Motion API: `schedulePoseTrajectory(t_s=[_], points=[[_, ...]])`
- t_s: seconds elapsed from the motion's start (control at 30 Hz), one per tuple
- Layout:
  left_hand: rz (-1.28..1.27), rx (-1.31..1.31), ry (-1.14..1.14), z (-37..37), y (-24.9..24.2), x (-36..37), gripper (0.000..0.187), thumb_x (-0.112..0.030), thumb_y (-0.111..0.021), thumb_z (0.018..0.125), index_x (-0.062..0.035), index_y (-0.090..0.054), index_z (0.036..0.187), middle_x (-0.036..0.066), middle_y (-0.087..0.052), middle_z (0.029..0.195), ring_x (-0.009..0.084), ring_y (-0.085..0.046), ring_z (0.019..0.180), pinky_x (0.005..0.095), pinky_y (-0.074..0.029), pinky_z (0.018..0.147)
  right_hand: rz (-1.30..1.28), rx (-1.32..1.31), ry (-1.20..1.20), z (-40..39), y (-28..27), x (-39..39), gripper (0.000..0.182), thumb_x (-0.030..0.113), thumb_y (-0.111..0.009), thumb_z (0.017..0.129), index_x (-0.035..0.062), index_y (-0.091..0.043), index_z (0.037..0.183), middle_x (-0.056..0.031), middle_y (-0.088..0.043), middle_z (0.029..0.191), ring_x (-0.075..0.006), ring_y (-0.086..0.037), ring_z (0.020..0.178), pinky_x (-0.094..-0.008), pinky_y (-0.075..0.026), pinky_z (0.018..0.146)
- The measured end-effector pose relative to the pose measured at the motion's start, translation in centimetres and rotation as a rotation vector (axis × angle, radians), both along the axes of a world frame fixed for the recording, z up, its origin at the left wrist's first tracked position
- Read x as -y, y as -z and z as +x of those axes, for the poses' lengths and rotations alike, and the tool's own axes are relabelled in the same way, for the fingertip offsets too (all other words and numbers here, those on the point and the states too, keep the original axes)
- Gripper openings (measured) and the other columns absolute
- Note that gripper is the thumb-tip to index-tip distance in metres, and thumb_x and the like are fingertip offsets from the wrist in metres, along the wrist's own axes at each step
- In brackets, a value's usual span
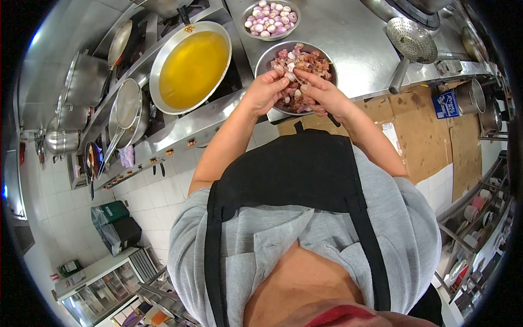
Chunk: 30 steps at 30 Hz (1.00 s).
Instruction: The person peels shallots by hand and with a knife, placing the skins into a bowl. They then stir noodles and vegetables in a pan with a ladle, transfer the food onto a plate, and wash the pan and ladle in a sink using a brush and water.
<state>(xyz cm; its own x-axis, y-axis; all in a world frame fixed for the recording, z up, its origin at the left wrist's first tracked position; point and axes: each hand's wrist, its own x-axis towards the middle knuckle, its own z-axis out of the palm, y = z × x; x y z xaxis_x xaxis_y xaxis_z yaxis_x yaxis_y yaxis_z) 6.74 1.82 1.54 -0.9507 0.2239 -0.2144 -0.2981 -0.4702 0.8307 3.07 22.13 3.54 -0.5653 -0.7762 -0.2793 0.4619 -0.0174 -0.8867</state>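
Observation:
Both hands are over a metal bowl [259, 70] of unpeeled shallots [311, 61] and loose skins, at the counter's front edge. My left hand [265, 91] pinches a small pale shallot [290, 76] between thumb and fingertips. My right hand [326, 96] is close beside it, fingers bent, with its fingertips near the shallot. From under the right palm sticks out the dark handle of a small knife [333, 120]; its blade is mostly hidden by the hand. Behind, a second metal bowl [243, 27] holds peeled white and purple shallots [271, 19].
To the left, a wide pan [157, 90] of yellow oil [193, 68] sits on the stove [180, 124]. A mesh strainer [128, 103] rests farther left. A perforated ladle [411, 41] lies on the steel counter [348, 32] at right, its handle over the edge. Cardboard [419, 136] covers the floor.

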Motion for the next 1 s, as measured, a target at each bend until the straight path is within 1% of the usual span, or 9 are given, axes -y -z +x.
schedulePoseTrajectory(t_s=[0.13,0.2,0.4,0.43,0.5,0.67,0.73,0.83,1.0], points=[[0.005,-0.003,-0.003,0.1,0.3,-0.2,0.027,-0.013,-0.057,0.09,-0.0035,-0.053,0.114,0.003,-0.059,0.106,0.0133,-0.057,0.097,0.0255,-0.046,0.083,-0.021,0.027,-0.019,-0.2,0.2,-0.3,0.049,0.019,-0.047,0.094,0.0172,-0.033,0.141,0.0043,-0.039,0.063,-0.004,-0.03,0.044,-0.0201,-0.024,0.039],[0.01,0.002,-0.014,0.2,0.7,-0.2,0.027,-0.013,-0.057,0.09,-0.0033,-0.053,0.114,0.003,-0.059,0.105,0.0132,-0.057,0.096,0.0256,-0.046,0.083,-0.018,0.094,-0.013,-0.5,0.6,-0.6,0.047,0.02,-0.046,0.094,0.0191,-0.035,0.14,0.0045,-0.039,0.063,-0.0038,-0.031,0.044,-0.0198,-0.023,0.039],[0.079,0.034,0.072,-0.3,1.0,0.5,0.024,-0.013,-0.057,0.09,-0.0027,-0.055,0.111,0.004,-0.06,0.104,0.0137,-0.058,0.095,0.0264,-0.046,0.083,-0.042,0.201,0.011,-0.5,0.9,-0.9,0.046,0.019,-0.045,0.094,0.0198,-0.036,0.139,0.0046,-0.04,0.063,-0.0039,-0.031,0.044,-0.0196,-0.024,0.038],[0.097,0.04,0.082,-0.4,1.0,0.5,0.024,-0.013,-0.057,0.09,-0.0026,-0.055,0.111,0.004,-0.06,0.103,0.0138,-0.058,0.095,0.0267,-0.046,0.083,-0.041,0.2,0.011,-0.5,0.9,-0.9,0.046,0.019,-0.045,0.094,0.0198,-0.036,0.139,0.0046,-0.04,0.063,-0.0039,-0.031,0.044,-0.0196,-0.024,0.038],[0.115,0.046,0.091,-0.5,1.2,0.5,0.023,-0.013,-0.057,0.089,-0.0025,-0.055,0.11,0.004,-0.06,0.103,0.014,-0.058,0.094,0.0269,-0.047,0.083,0.01,0.059,0.011,-0.3,0.9,-0.6,0.048,0.018,-0.045,0.094,0.0171,-0.033,0.141,0.0047,-0.039,0.063,-0.0032,-0.032,0.043,-0.0183,-0.026,0.038],[-0.006,0.042,-0.088,-0.6,1.7,-0.3,0.024,-0.01,-0.059,0.088,-0.0031,-0.055,0.11,0.004,-0.059,0.103,0.0142,-0.058,0.094,0.0281,-0.047,0.081,0.069,-0.012,0.018,-0.1,0.2,-0.3,0.05,0.018,-0.046,0.094,0.0164,-0.03,0.142,0.0044,-0.038,0.062,-0.0034,-0.032,0.043,-0.0187,-0.026,0.038],[-0.01,0.025,-0.106,-0.6,1.6,-0.4,0.025,-0.01,-0.059,0.088,-0.0036,-0.054,0.111,0.004,-0.059,0.104,0.0144,-0.058,0.094,0.0284,-0.047,0.081,0.066,-0.022,0.003,-0.2,0.3,-0.2,0.051,0.018,-0.046,0.094,0.0162,-0.029,0.142,0.0043,-0.038,0.062,-0.0035,-0.031,0.043,-0.0188,-0.026,0.038],[-0.002,0.002,-0.118,-0.6,1.5,-0.2,0.029,-0.01,-0.059,0.088,-0.0043,-0.052,0.115,0.004,-0.059,0.105,0.015,-0.058,0.094,0.0289,-0.048,0.081,0.04,0.02,-0.04,-0.7,0.6,-0.3,0.051,0.019,-0.045,0.094,0.0165,-0.028,0.142,0.0041,-0.039,0.063,-0.0034,-0.032,0.043,-0.0189,-0.026,0.038],[0.04,-0.005,-0.109,-0.3,1.3,0.1,0.032,-0.009,-0.058,0.088,-0.0056,-0.049,0.119,0.005,-0.058,0.107,0.016,-0.056,0.098,0.0291,-0.047,0.085,-0.044,0.171,0.025,-0.7,0.2,-0.1,0.049,0.018,-0.045,0.094,0.0164,-0.031,0.141,0.004,-0.04,0.063,-0.0042,-0.032,0.044,-0.0199,-0.024,0.039]])
